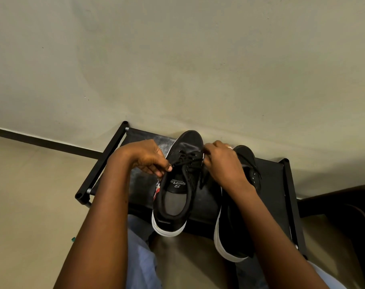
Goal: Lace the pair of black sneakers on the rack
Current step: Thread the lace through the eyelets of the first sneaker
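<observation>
— Grips? Left hand pinching one end of the thin black lace; right hand curled round the other end.

— And the black, white-soled left sneaker? Between both hands, toe toward the wall, heel overhanging the black fabric-topped metal rack. Matching right sneaker just beside, same heading, under the right forearm.

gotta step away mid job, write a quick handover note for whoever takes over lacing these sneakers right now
Left hand pinches one end of the black flat shoelace; right hand grips the other end.
Both work on the left black white-soled sneaker, which stands on the black metal-framed rack; its lace crosses the upper eyelets.
The right black sneaker stands beside it, under the right forearm; its lacing is mostly hidden.
Left to do: finish the left one, check the right.
</observation>
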